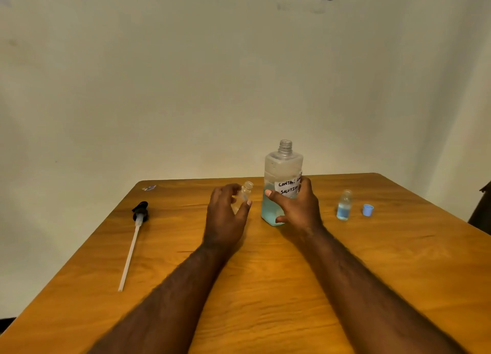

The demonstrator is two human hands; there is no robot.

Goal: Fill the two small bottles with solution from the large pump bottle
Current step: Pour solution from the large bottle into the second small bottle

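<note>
The large clear bottle [282,167] stands uncapped near the table's far middle, its lower part holding pale blue solution and a handwritten white label on its front. My right hand [297,207] grips its lower body. My left hand [225,212] holds a small clear bottle [245,191], uncapped and tilted slightly, just left of the large bottle; it looks empty. A second small bottle [344,206] stands uncapped at the right, part-full of blue liquid.
A blue cap [368,210] lies right of the second small bottle. The black pump head with its long white tube [132,242] lies on the wooden table [265,287] at the left. A small scrap [149,187] sits at the far left corner.
</note>
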